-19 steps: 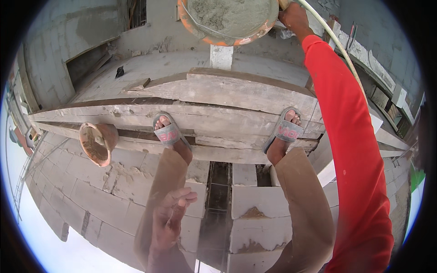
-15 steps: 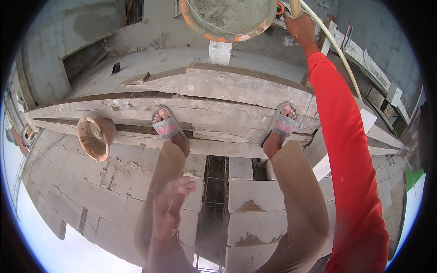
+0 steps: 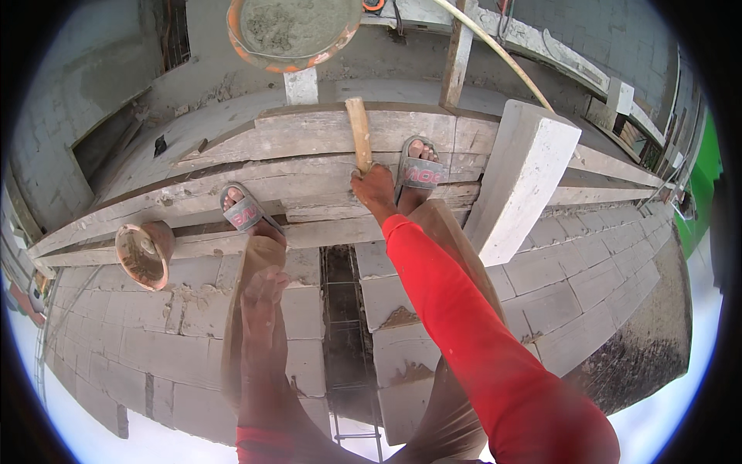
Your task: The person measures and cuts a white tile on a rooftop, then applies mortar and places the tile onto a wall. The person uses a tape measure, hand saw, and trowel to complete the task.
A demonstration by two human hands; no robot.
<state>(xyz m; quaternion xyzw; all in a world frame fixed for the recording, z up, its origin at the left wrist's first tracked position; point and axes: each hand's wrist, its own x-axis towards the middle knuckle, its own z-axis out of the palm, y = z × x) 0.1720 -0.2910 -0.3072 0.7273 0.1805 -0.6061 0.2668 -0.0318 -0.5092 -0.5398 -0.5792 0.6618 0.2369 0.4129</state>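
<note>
My right hand (image 3: 372,188) is closed round a short wooden piece (image 3: 357,127), held upright over the weathered plank boards (image 3: 305,193) beside my right sandalled foot (image 3: 419,166). My left hand (image 3: 263,292) hangs low over my left trouser leg, hazy in the picture; its fingers look bent, but I cannot make out their grip. An orange-rimmed bucket of wet grey mortar (image 3: 294,31) sits at the top on a white post. A smaller bucket (image 3: 143,255) with dried residue stands left of my left foot (image 3: 246,213).
A white concrete post (image 3: 522,182) rises right of my feet, with a long pale pole (image 3: 502,54) behind it. Grey block walling (image 3: 170,348) drops away below the boards, split by a dark slot with rebar (image 3: 340,301). Rough rendered walls (image 3: 85,77) stand behind.
My right hand has come down and inward from beside the mortar bucket, bringing the wooden piece to board level. The view has swung right, showing more of the white post.
</note>
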